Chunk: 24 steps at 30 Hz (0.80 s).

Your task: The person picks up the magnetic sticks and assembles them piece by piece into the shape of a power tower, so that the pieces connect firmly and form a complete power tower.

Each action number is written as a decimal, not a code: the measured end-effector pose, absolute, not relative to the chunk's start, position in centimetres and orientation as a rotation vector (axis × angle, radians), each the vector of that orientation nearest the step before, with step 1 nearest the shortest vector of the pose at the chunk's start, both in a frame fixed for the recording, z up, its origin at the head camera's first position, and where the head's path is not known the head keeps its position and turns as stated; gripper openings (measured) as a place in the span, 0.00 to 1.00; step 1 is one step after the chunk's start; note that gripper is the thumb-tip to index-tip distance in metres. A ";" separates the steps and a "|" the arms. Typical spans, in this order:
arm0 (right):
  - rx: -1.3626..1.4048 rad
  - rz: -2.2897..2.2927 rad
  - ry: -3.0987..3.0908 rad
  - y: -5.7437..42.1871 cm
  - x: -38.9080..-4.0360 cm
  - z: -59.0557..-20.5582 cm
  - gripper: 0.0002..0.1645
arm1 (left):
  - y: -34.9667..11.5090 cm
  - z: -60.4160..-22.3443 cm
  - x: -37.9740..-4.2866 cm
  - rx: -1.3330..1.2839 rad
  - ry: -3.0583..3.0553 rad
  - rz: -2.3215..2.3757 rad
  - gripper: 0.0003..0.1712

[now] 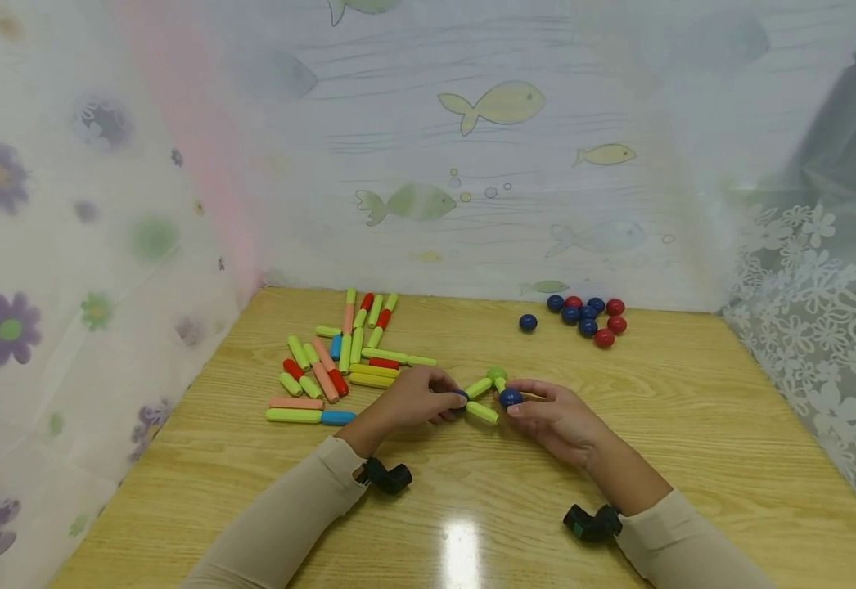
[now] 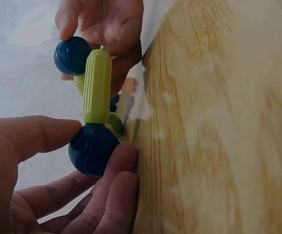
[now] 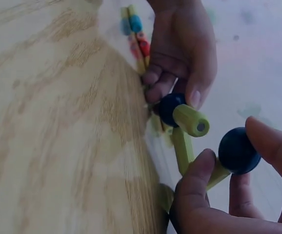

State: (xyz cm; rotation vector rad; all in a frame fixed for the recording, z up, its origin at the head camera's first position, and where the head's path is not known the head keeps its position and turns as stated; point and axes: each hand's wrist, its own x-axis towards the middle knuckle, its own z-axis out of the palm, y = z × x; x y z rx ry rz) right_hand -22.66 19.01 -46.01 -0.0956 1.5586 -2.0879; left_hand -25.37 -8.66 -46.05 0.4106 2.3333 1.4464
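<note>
My left hand (image 1: 421, 396) pinches a dark blue ball (image 2: 93, 150) between thumb and fingers. From that ball extend two yellow-green rods; one rod (image 1: 483, 413) points toward me with a free end, showing a small grey disc in the right wrist view. The other rod (image 1: 479, 388) runs to a green ball (image 1: 497, 374) at the far corner. A further short rod joins the green ball to a second dark blue ball (image 1: 511, 398), which my right hand (image 1: 562, 421) holds between thumb and fingers. The free rod end and the second blue ball are apart.
Several yellow-green, red, orange, yellow and blue rods (image 1: 325, 372) lie on the left of the wooden table (image 1: 678, 425). Several blue and red balls (image 1: 587, 313) are grouped at the back right, with one blue ball (image 1: 528, 323) beside them. A fish-print curtain (image 1: 413, 164) hangs behind.
</note>
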 end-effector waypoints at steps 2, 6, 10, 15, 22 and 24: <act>-0.097 -2.075 1.597 19.0 -22.7 -46.0 0.35 | -8.7 -46.1 -25.4 0.403 2.330 1.448 0.14; -0.137 -2.016 1.708 18.7 -22.6 -46.2 0.33 | -8.7 -46.1 -25.5 0.388 2.326 1.456 0.14; -0.182 -1.966 1.781 18.6 -22.5 -46.3 0.32 | -8.7 -46.1 -25.5 0.371 2.319 1.475 0.14; -0.226 -1.939 1.802 18.8 -22.6 -46.5 0.26 | -8.6 -46.2 -25.5 0.330 2.304 1.517 0.13; -0.301 -1.930 1.779 18.9 -22.7 -46.8 0.21 | -8.5 -46.4 -25.5 0.282 2.306 1.558 0.13; -0.309 -1.929 1.778 19.0 -22.7 -46.9 0.21 | -8.5 -46.5 -25.5 0.267 2.306 1.565 0.13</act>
